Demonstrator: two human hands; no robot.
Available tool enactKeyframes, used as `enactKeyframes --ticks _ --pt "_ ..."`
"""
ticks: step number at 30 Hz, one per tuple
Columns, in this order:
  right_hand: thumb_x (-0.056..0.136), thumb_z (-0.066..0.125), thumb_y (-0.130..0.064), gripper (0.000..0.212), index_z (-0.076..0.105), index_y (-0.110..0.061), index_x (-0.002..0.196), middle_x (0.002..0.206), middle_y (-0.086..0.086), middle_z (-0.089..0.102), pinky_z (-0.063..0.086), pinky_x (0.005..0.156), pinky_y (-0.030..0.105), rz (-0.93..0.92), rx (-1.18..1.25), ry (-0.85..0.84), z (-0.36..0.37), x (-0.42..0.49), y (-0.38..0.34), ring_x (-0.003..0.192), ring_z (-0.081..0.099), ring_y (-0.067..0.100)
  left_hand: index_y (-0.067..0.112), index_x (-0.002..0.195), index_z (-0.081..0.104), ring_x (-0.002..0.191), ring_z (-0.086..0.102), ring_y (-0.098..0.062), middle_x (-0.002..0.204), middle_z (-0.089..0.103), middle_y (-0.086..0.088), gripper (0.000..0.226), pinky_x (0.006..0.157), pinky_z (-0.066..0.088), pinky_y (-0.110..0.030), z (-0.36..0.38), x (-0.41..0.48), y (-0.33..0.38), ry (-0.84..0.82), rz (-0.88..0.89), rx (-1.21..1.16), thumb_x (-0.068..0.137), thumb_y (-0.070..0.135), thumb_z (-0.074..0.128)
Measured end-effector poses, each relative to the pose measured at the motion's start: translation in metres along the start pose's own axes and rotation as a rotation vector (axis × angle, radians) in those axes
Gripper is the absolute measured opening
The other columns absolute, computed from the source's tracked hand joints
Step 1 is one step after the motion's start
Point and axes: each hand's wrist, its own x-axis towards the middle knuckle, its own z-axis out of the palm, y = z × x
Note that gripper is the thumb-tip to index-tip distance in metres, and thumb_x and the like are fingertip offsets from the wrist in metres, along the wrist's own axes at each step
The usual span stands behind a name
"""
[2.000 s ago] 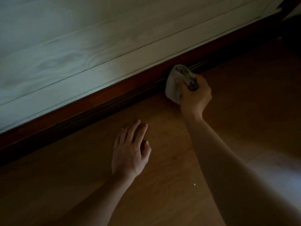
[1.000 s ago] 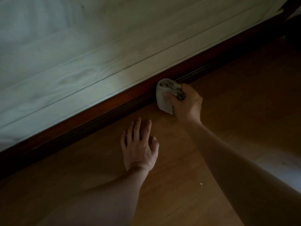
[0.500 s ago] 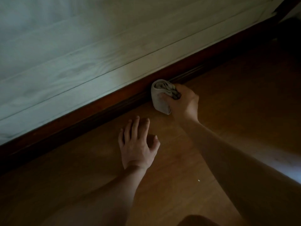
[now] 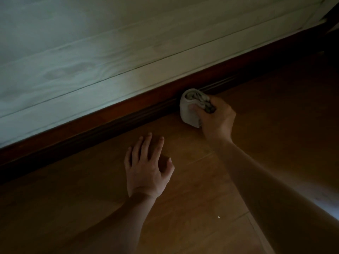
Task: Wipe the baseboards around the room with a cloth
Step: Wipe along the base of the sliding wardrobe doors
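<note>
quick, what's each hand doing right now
Left hand: open, fingers straight, flat on the wood floor.
Right hand: closed round the bunched cloth, holding it at the baseboard.

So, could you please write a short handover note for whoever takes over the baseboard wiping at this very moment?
Right hand: grips the bunched cloth, holding it against the lower part of the baseboard.
Left hand: open, resting flat on the wooden floor, holding nothing.
Done: the cloth is on the baseboard at this spot. Nothing visible shows which stretches are already clean.
Left: carry on along this baseboard, probably checking both directions, then do the rest of the room.
</note>
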Motion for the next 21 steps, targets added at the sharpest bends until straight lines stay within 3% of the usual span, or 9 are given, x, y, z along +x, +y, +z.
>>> enactKeyframes --ticks 3,6,10,16,21 --pt "0.084 0.079 -0.033 0.037 0.071 -0.017 0.116 0.104 -0.006 0.069 0.046 0.066 0.002 0.019 -0.03 0.107 -0.016 0.018 0.008 0.091 0.064 0.004 0.037 0.148 0.045 0.147 0.03 -0.026 0.16 0.037 -0.002 0.064 0.118 0.023 -0.053 0.0 0.0 -0.002 0.003 0.004 0.02 0.09 0.062 0.04" --pt "0.085 0.078 -0.032 0.04 0.07 -0.014 0.119 0.11 0.0 0.07 0.055 0.078 0.015 0.053 -0.037 0.274 -0.031 0.037 0.016 0.097 0.066 0.009 0.035 0.148 0.046 0.146 0.031 -0.027 0.159 0.038 -0.002 0.064 0.118 0.024 -0.053 0.0 0.0 -0.004 0.018 0.003 0.025 0.089 0.061 0.041" --pt "0.087 0.076 -0.029 0.034 0.071 -0.012 0.116 0.108 0.001 0.07 0.05 0.072 0.01 0.095 -0.028 0.411 -0.037 0.046 0.023 0.096 0.066 0.009 0.034 0.148 0.048 0.146 0.031 -0.027 0.159 0.038 -0.003 0.065 0.118 0.023 -0.053 0.002 0.0 -0.004 0.03 0.005 0.023 0.088 0.061 0.043" --pt "0.086 0.077 -0.03 0.015 0.068 -0.02 0.091 0.079 -0.014 0.062 0.041 0.054 0.0 0.154 0.059 0.362 -0.003 0.016 0.015 0.07 0.058 -0.003 0.032 0.146 0.048 0.146 0.032 -0.027 0.157 0.04 -0.004 0.065 0.119 0.023 -0.054 0.003 0.001 -0.001 0.032 -0.003 0.024 0.088 0.06 0.043" --pt "0.085 0.079 -0.031 0.017 0.069 -0.02 0.092 0.081 -0.015 0.063 0.045 0.056 0.002 0.209 0.156 0.359 -0.006 0.014 0.012 0.072 0.059 -0.008 0.031 0.145 0.05 0.145 0.034 -0.028 0.156 0.041 -0.004 0.065 0.119 0.024 -0.055 0.002 0.0 0.0 0.04 0.002 0.02 0.088 0.06 0.042"
